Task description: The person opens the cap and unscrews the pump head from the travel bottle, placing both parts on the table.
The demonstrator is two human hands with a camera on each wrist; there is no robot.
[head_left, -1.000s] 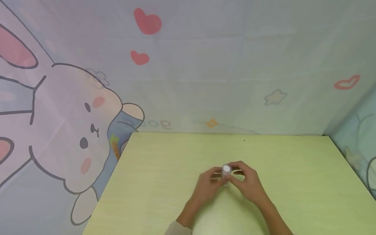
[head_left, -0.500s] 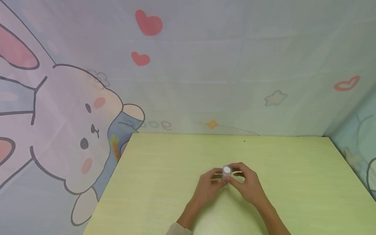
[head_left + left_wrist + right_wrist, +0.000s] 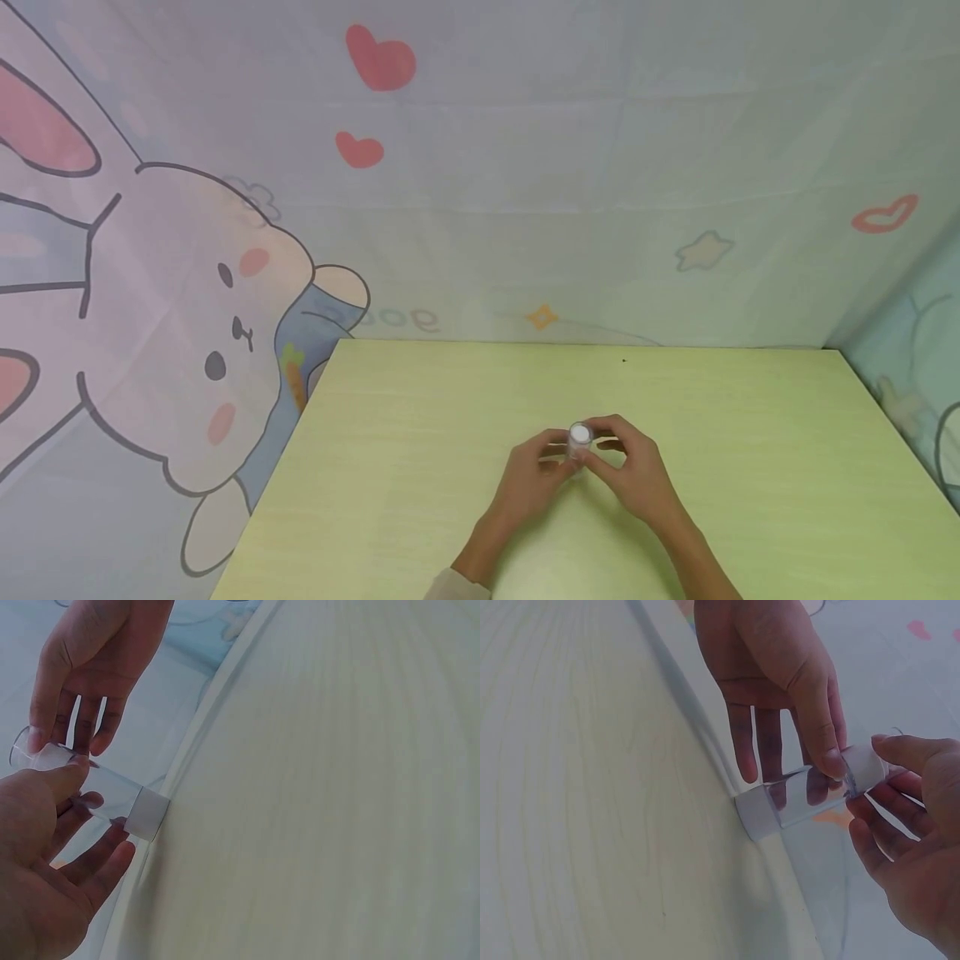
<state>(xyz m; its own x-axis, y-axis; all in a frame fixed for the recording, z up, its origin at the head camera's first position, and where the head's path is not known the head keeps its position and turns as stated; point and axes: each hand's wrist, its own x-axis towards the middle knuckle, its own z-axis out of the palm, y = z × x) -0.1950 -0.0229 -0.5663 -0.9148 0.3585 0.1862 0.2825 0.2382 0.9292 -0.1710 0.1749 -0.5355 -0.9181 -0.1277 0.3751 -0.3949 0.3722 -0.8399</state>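
Upright on the table stands a small clear cylindrical bottle (image 3: pixel 580 451), with both hands around it. A white end (image 3: pixel 146 814) touches the tabletop, and a white band (image 3: pixel 865 768) sits near the upper end, topped by a clear rim. My left hand (image 3: pixel 528 477) grips the clear body from the left, its thumb (image 3: pixel 829 759) just below the white band. From the right, my right hand (image 3: pixel 633 471) pinches the upper end, its thumb (image 3: pixel 37 741) at the band and rim. In the head view the fingers hide much of the bottle's lower part.
A pale yellow-green table (image 3: pixel 405 408) extends around the hands. Behind it hangs a cloth backdrop (image 3: pixel 487 208) printed with a rabbit, hearts and stars. One tiny dark speck (image 3: pixel 624 361) lies near the table's far edge.
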